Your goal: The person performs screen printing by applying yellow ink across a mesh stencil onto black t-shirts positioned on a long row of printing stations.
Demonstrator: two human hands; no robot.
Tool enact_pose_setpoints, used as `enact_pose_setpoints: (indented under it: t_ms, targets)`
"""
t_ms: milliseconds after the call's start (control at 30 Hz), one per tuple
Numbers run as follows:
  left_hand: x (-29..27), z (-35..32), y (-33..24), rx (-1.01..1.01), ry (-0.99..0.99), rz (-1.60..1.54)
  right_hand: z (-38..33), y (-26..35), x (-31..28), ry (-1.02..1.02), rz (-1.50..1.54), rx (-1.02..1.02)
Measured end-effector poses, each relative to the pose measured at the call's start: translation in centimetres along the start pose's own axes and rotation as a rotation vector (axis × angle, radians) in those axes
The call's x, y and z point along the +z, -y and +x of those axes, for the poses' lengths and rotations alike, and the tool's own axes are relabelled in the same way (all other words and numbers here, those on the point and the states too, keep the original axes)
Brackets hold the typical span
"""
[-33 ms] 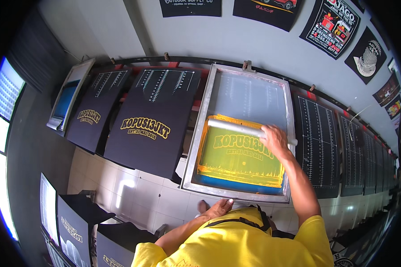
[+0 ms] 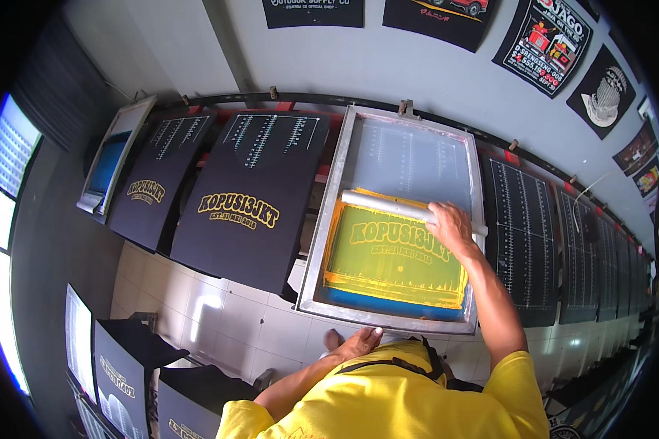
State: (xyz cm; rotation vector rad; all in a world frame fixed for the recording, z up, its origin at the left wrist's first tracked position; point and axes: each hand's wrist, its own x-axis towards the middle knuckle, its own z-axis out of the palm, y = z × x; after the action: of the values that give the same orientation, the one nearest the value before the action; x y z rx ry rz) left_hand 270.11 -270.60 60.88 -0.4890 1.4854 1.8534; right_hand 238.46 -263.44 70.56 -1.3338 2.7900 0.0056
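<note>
A long silver-white squeegee [image 2: 388, 205] lies across the screen-printing frame [image 2: 316, 241], and my right hand [image 2: 451, 228] is closed around it towards its right end. On the near side of the squeegee, yellow ink [image 2: 395, 282] covers the mesh, with arched lettering showing through. Blue [image 2: 388, 302] shows along the near end of the mesh. My left hand [image 2: 362, 341] is low at the frame's near edge, its thumb pointing to the right. Most of its fingers are hidden, and whether it touches the frame is unclear.
Black printing boards with yellow lettering [image 2: 238, 212] stand to the left, beyond them another framed screen [image 2: 113, 164]. More dark boards with white ruler marks [image 2: 523, 241] run off to the right. A rail [image 2: 311, 96] borders the far side. Behind me on the left are more dark boards [image 2: 121, 377].
The squeegee and my right hand have shifted very slightly towards the far end of the screen. My left hand has stayed in place.
</note>
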Motion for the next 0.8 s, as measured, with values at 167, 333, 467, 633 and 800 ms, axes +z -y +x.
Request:
enact_pose_setpoints:
  t_ms: [167, 333, 467, 633, 800]
  targets:
    - [0.8, 0.2, 0.6, 0.065, -0.083, -0.064, 2.0, -1.6, 1.1, 0.013, -0.014, 0.005]
    - [0.2, 2.1, 2.8, 0.105, 0.028, -0.042, 0.9, -1.5, 1.3, 0.102, -0.017, 0.021]
    - [1.1, 1.9, 2.4, 0.146, -0.089, -0.167, -3.3, 0.7, 0.7, 0.103, 0.017, -0.034]
    - [0.9, 3.0, 3.5, 0.18, -0.034, -0.254, -11.9, 5.0, 1.8, 0.076, -0.042, -0.033]
    - [0.5, 1.7, 1.7, 0.145, 0.0, -0.25, -14.0, 7.0, -0.3, -0.024, -0.004, -0.05]
